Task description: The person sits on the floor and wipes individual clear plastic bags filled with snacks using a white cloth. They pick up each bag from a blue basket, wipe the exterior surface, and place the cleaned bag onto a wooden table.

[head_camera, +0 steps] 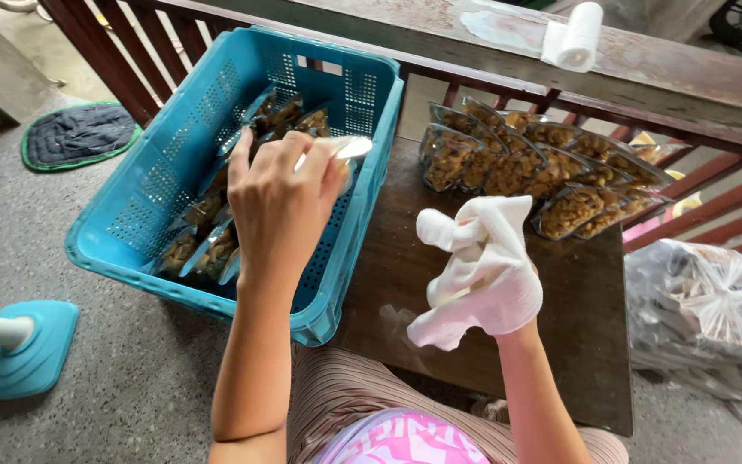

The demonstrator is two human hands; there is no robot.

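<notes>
Crate work fills the left half of the frame: a teal plastic basket [173,163] with perforated walls rests partly on the dark wooden table [577,344] at centre, its near corner overhanging toward the person's lap. Rows of clear sealed snack packets [208,245] already stand on edge inside it. At upper right of the table, a second batch of filled packets [543,172] leans in overlapping rows against the wooden railing [646,86], where a roll of white paper [575,36] lies on top.

The left hand [281,210] hangs over the basket, fingers pressed together around one clear packet [345,150], pinched near its upper edge. To seat it well, it seems best lowered upright into the open gap at the far end, flush against the standing row, so nothing tips.

The right hand [495,296], at centre over the table, is closed around a white cloth [474,249] bunched in its grip; keeping it clear of the basket would likely help.
</notes>
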